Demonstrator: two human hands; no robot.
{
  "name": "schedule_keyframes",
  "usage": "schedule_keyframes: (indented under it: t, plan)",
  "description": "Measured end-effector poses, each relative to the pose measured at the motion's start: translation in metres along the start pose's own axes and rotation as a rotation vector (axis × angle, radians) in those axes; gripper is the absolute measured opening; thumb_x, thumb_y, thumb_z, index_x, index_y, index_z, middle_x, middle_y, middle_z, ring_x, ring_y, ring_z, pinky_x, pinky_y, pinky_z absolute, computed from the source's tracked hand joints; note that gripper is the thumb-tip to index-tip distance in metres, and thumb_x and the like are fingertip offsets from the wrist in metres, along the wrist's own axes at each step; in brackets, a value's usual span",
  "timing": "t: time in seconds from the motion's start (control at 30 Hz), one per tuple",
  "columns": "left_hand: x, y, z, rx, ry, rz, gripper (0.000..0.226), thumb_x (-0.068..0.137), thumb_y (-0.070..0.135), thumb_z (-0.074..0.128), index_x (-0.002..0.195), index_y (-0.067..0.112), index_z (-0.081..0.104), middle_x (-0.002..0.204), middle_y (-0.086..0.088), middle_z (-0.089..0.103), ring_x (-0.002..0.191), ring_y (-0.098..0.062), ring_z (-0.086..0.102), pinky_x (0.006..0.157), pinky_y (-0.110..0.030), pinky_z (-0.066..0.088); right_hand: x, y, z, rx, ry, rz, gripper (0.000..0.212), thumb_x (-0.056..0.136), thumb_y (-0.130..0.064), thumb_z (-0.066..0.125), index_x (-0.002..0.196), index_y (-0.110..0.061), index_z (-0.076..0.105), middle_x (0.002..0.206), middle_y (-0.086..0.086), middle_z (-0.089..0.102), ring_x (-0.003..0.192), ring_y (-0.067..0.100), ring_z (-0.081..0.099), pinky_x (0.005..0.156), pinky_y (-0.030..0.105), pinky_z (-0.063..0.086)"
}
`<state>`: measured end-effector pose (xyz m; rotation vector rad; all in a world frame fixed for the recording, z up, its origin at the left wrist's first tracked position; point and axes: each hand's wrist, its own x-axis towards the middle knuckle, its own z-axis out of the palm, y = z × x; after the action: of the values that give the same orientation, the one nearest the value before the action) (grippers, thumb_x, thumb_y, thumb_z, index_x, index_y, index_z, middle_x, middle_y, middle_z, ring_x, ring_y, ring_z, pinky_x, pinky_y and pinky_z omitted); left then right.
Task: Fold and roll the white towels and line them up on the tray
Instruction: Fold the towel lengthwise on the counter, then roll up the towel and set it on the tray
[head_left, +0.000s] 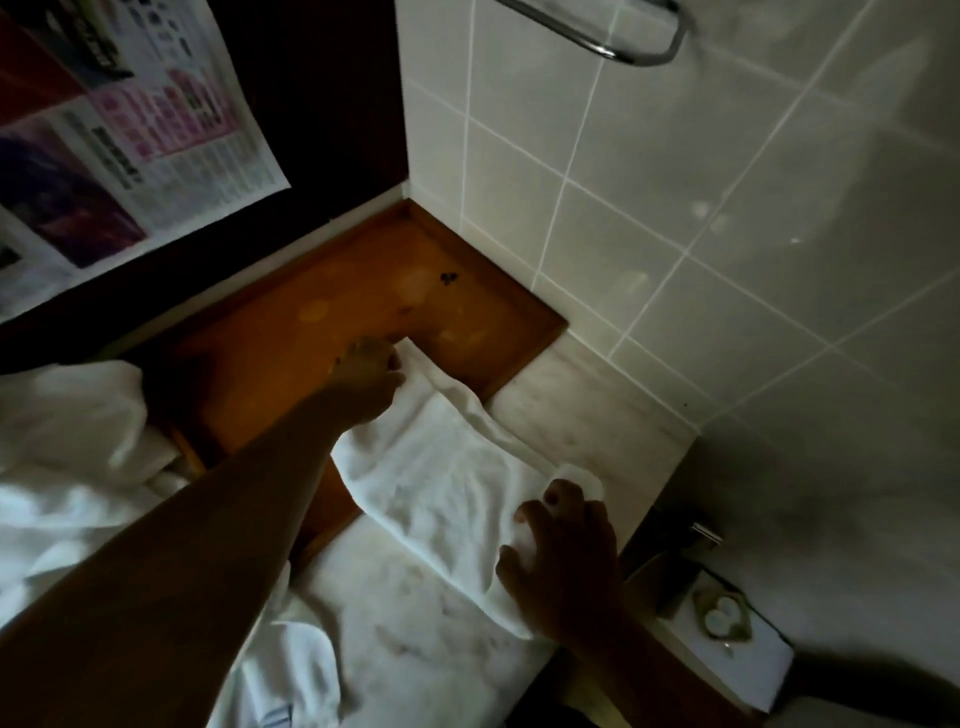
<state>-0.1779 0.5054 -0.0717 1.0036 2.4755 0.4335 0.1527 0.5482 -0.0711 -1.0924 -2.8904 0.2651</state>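
Note:
A white towel (447, 467) lies stretched as a long strip, its far end on the wooden tray (291, 343) and its near end on the pale countertop. My left hand (369, 374) reaches over the tray and grips the towel's far end. My right hand (566, 561) is curled over the near end, where the cloth bunches into a small roll under the fingers. More white towels (78, 457) are heaped at the left, partly over the tray's edge.
The tray sits in the corner against a tiled wall (675, 208) and a dark panel with a printed poster (130, 130). A chrome rail (623, 36) hangs above. A tissue box (727, 634) stands at the right. More white cloth (291, 675) lies near the front edge.

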Motion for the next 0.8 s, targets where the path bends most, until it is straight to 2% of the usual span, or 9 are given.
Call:
schedule_keyframes:
  t: [0.07, 0.1, 0.2, 0.3, 0.4, 0.47, 0.57, 0.67, 0.8]
  plan:
    - [0.004, 0.001, -0.007, 0.032, -0.008, 0.082, 0.003, 0.097, 0.021, 0.059, 0.098, 0.018, 0.056, 0.11, -0.008, 0.056, 0.098, -0.023, 0.055, 0.088, -0.038, 0.05, 0.001, 0.0, 0.001, -0.016, -0.009, 0.004, 0.044, 0.07, -0.064, 0.058, 0.098, -0.03, 0.061, 0.124, 0.002, 0.049, 0.094, 0.022, 0.051, 0.069, 0.036, 0.049]
    - [0.006, 0.0, -0.01, 0.039, -0.023, 0.115, 0.006, 0.097, 0.018, 0.058, 0.093, 0.02, 0.055, 0.103, -0.007, 0.057, 0.09, -0.02, 0.054, 0.08, -0.034, 0.049, 0.001, 0.0, 0.0, -0.014, -0.006, 0.006, 0.044, 0.07, -0.064, 0.057, 0.097, -0.03, 0.061, 0.123, 0.003, 0.05, 0.094, 0.022, 0.051, 0.069, 0.036, 0.05]
    - [0.009, 0.0, -0.022, 0.049, -0.093, 0.17, 0.01, 0.095, 0.018, 0.062, 0.102, 0.018, 0.055, 0.095, -0.001, 0.054, 0.085, -0.016, 0.054, 0.068, -0.025, 0.044, 0.001, -0.001, 0.0, 0.001, 0.007, 0.017, 0.043, 0.069, -0.063, 0.057, 0.096, -0.029, 0.062, 0.122, 0.003, 0.051, 0.092, 0.022, 0.052, 0.067, 0.036, 0.05]
    - [0.017, 0.002, -0.033, 0.228, -0.165, 0.181, 0.027, 0.093, 0.026, 0.067, 0.114, 0.009, 0.06, 0.109, -0.004, 0.057, 0.103, -0.023, 0.058, 0.082, -0.028, 0.046, 0.002, -0.003, 0.0, 0.0, 0.012, 0.03, 0.043, 0.068, -0.063, 0.059, 0.095, -0.03, 0.061, 0.122, 0.003, 0.051, 0.092, 0.022, 0.051, 0.067, 0.035, 0.049]
    - [0.018, 0.012, -0.039, 0.374, -0.252, 0.126, 0.038, 0.091, 0.03, 0.07, 0.118, 0.004, 0.062, 0.114, -0.006, 0.06, 0.105, -0.022, 0.059, 0.08, -0.025, 0.043, 0.002, -0.003, 0.001, -0.002, 0.007, 0.033, 0.042, 0.067, -0.062, 0.062, 0.096, -0.031, 0.06, 0.122, 0.002, 0.05, 0.093, 0.021, 0.05, 0.067, 0.034, 0.047]
    - [0.018, 0.013, -0.037, 0.412, -0.287, 0.132, 0.047, 0.096, 0.034, 0.064, 0.133, 0.006, 0.057, 0.13, -0.011, 0.058, 0.117, -0.024, 0.057, 0.089, -0.028, 0.046, 0.001, -0.002, 0.002, -0.002, 0.006, 0.04, 0.043, 0.066, -0.062, 0.064, 0.096, -0.031, 0.06, 0.122, 0.002, 0.049, 0.093, 0.02, 0.049, 0.067, 0.034, 0.047]
    - [0.019, 0.015, -0.037, 0.238, -0.253, 0.152, 0.055, 0.103, 0.036, 0.048, 0.151, 0.012, 0.035, 0.157, -0.011, 0.035, 0.143, -0.027, 0.033, 0.114, -0.035, 0.029, 0.001, -0.003, 0.001, -0.008, 0.006, 0.045, 0.044, 0.067, -0.063, 0.061, 0.097, -0.031, 0.061, 0.123, 0.002, 0.049, 0.094, 0.02, 0.049, 0.068, 0.034, 0.048]
    - [0.017, 0.014, -0.033, -0.065, -0.113, 0.14, 0.053, 0.105, 0.037, 0.041, 0.154, 0.018, 0.031, 0.16, -0.008, 0.03, 0.147, -0.028, 0.027, 0.118, -0.04, 0.022, 0.002, -0.004, -0.001, -0.004, 0.023, 0.042, 0.045, 0.067, -0.063, 0.057, 0.097, -0.03, 0.064, 0.122, 0.001, 0.05, 0.094, 0.022, 0.051, 0.069, 0.035, 0.05]
    - [0.013, -0.005, -0.026, -0.207, -0.003, 0.015, 0.055, 0.106, 0.035, 0.037, 0.156, 0.016, 0.025, 0.162, -0.012, 0.023, 0.149, -0.031, 0.021, 0.12, -0.042, 0.016, 0.002, -0.005, -0.003, -0.008, 0.046, 0.041, 0.044, 0.068, -0.064, 0.056, 0.095, -0.03, 0.064, 0.12, 0.001, 0.049, 0.092, 0.023, 0.053, 0.067, 0.037, 0.053]
